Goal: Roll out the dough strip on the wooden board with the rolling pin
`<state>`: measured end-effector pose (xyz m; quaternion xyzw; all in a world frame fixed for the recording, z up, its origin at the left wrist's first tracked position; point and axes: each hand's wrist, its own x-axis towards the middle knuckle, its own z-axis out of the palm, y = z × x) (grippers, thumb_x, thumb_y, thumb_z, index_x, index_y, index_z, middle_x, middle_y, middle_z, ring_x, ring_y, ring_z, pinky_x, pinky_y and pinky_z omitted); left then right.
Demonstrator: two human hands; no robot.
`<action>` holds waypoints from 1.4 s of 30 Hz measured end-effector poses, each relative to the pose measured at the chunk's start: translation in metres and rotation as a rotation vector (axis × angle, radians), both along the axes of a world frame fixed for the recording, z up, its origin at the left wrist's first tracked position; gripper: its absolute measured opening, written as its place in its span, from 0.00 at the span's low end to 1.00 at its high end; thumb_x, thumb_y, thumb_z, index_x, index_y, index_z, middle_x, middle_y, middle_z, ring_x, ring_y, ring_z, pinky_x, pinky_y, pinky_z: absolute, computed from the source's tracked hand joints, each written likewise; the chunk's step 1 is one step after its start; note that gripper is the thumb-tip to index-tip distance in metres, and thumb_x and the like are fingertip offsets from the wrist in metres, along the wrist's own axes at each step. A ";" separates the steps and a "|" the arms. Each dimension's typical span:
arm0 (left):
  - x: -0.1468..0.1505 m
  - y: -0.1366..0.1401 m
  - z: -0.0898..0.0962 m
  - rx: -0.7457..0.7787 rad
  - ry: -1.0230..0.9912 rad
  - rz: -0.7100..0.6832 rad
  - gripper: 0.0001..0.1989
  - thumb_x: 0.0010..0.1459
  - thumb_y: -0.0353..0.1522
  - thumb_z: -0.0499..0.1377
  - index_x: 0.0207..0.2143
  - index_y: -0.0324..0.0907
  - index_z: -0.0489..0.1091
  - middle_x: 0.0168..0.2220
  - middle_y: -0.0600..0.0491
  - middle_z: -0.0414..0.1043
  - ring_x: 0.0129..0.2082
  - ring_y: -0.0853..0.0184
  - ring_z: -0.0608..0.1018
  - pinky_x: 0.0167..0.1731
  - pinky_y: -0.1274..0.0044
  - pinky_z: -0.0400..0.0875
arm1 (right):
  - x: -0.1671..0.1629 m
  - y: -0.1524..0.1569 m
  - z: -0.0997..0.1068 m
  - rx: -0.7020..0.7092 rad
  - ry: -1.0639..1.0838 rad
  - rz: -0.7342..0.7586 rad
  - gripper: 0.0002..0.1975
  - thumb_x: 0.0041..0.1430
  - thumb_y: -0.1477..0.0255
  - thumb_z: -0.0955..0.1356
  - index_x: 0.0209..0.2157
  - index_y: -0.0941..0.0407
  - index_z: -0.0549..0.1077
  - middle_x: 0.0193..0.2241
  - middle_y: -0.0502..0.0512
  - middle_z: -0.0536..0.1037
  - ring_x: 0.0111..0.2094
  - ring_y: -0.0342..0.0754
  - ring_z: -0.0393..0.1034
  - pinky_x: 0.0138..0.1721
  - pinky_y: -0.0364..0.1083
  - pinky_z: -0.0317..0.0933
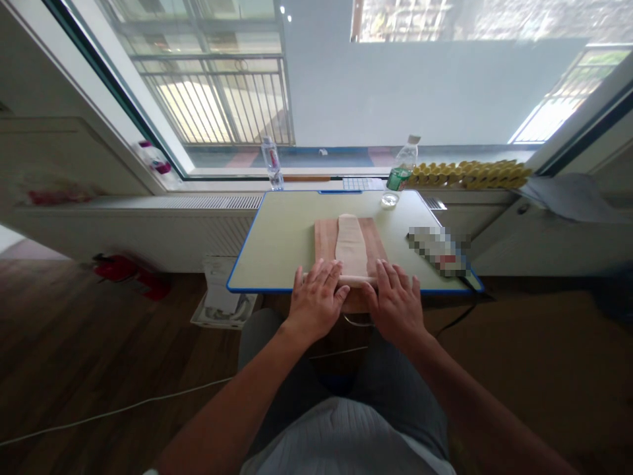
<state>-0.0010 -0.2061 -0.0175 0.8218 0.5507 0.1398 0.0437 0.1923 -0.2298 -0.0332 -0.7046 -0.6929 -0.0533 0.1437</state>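
Note:
A long pale strip of dough (351, 241) lies lengthwise on a wooden board (325, 237) in the middle of the table. Across the dough's near end rests a thin wooden rolling pin (357, 281). My left hand (318, 298) lies over the pin's left part, fingers stretched forward and thumb toward the middle. Over its right part is my right hand (395, 297), open too, with fingers spread and pointing away from me. Both hands touch the pin from above without wrapping round it. Much of the pin is hidden under them.
The small table (277, 231) has a blue edge. A green-labelled bottle (399, 173) stands at its back right, a blurred-out device (440, 252) with a cord lies at the right. On the windowsill are a clear bottle (272, 163) and yellow objects (469, 174). A box (227, 300) is on the floor.

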 end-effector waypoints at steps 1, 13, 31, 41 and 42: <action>-0.001 -0.006 -0.001 0.004 0.003 -0.004 0.31 0.78 0.48 0.44 0.77 0.50 0.59 0.77 0.50 0.60 0.78 0.56 0.59 0.77 0.49 0.48 | 0.000 -0.006 -0.002 0.008 -0.001 0.002 0.34 0.79 0.57 0.55 0.75 0.62 0.61 0.74 0.68 0.64 0.74 0.65 0.55 0.72 0.69 0.46; 0.012 0.048 0.010 -0.040 0.000 0.014 0.30 0.79 0.47 0.42 0.73 0.49 0.66 0.75 0.50 0.63 0.77 0.53 0.62 0.75 0.43 0.47 | 0.001 0.050 0.022 -0.130 0.034 -0.053 0.34 0.79 0.55 0.54 0.73 0.61 0.67 0.75 0.65 0.64 0.74 0.68 0.53 0.72 0.74 0.44; 0.014 0.049 0.008 -0.058 -0.019 0.030 0.32 0.78 0.48 0.41 0.76 0.48 0.62 0.77 0.51 0.60 0.78 0.53 0.58 0.76 0.45 0.45 | -0.001 0.047 0.014 -0.087 -0.011 -0.069 0.35 0.79 0.54 0.52 0.73 0.59 0.66 0.74 0.65 0.65 0.75 0.66 0.53 0.72 0.76 0.40; 0.015 0.055 0.006 -0.058 -0.029 0.030 0.34 0.77 0.49 0.40 0.76 0.47 0.61 0.78 0.49 0.57 0.78 0.50 0.58 0.76 0.44 0.45 | 0.000 0.052 0.009 -0.042 -0.020 -0.056 0.35 0.79 0.54 0.52 0.72 0.61 0.67 0.72 0.67 0.68 0.73 0.67 0.55 0.72 0.73 0.41; 0.014 0.052 0.005 -0.054 -0.030 0.024 0.34 0.77 0.49 0.40 0.76 0.47 0.61 0.78 0.49 0.57 0.78 0.51 0.58 0.76 0.45 0.45 | 0.000 0.048 0.008 -0.027 -0.027 -0.049 0.35 0.80 0.55 0.52 0.72 0.61 0.67 0.72 0.67 0.68 0.73 0.66 0.56 0.72 0.72 0.41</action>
